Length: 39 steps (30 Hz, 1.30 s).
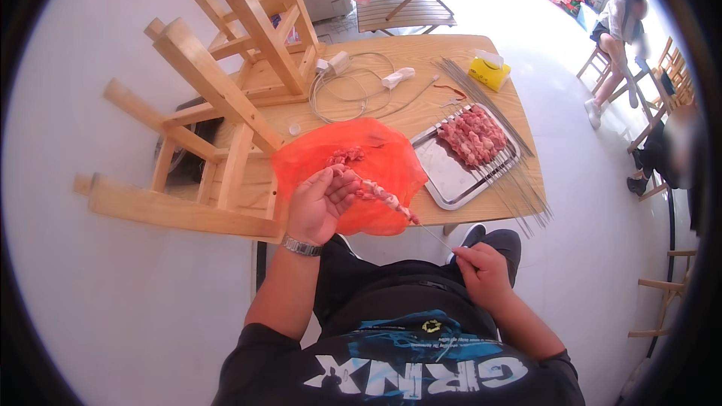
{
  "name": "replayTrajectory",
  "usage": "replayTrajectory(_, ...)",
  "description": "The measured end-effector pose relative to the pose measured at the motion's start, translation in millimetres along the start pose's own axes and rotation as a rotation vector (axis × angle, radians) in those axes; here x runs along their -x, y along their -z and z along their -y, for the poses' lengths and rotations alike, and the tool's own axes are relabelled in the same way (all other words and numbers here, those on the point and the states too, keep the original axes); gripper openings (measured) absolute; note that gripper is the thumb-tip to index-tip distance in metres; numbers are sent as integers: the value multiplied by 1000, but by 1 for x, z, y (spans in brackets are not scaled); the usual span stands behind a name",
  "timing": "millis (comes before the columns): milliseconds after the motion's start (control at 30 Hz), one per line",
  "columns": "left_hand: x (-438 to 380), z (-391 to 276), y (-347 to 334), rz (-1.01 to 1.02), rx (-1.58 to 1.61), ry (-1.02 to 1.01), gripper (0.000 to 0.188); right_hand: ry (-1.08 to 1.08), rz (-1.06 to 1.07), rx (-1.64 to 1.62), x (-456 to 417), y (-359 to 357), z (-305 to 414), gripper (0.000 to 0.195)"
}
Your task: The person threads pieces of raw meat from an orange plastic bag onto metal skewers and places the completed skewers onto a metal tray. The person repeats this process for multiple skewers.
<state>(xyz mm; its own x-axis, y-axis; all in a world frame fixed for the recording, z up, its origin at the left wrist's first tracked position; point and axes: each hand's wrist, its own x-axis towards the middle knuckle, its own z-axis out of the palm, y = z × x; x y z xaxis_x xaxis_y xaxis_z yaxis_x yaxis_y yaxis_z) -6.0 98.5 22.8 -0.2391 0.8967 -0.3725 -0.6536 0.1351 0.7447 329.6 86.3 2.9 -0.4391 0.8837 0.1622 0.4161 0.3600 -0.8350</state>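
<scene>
My right hand (484,272) grips the lower end of a thin metal skewer (435,237), which slants up to the left over a red plastic bag (389,149). Pieces of raw meat (389,198) are threaded along it. At the skewer's upper end, my left hand (327,200) pinches a piece of meat between thumb and fingers. More loose raw meat (347,155) lies on the bag just beyond that hand. On the right, a metal tray (445,183) holds a row of loaded meat skewers (474,135), their bare ends sticking out past its rim.
Bare metal skewers (491,104) lie beyond the tray, near a yellow tissue pack (489,73). A white cable (344,93) is coiled at the wooden table's (428,48) far side. Upturned wooden stools (214,101) crowd the left. A seated person (615,39) is at the far right.
</scene>
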Motion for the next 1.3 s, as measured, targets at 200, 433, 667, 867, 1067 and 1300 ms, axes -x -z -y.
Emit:
replayTrajectory(200, 0, 5, 9, 81, 38, -6, 23, 5, 50, 26, -5, -4, 9, 17)
replayTrajectory(433, 5, 4, 4, 124, 49, 8, 22, -28, 31, 32, -5, -5, 8, 16)
replayTrajectory(667, 5, 7, 8, 109, -27, -26, 19, -34, 35, 72, -7, -3, 10, 14)
replayTrajectory(867, 2, 13, 8, 119, -118, -116, 16, -46, 57, 28, -4, -1, 6, 14)
replayTrajectory(1067, 2, 23, 12, 118, -67, -218, 15, -47, 147, -28, 0, 0, 2, 16)
replayTrajectory(1300, 5, 17, 4, 137, -93, -189, 14, -122, 276, -37, 4, -1, 2, 19)
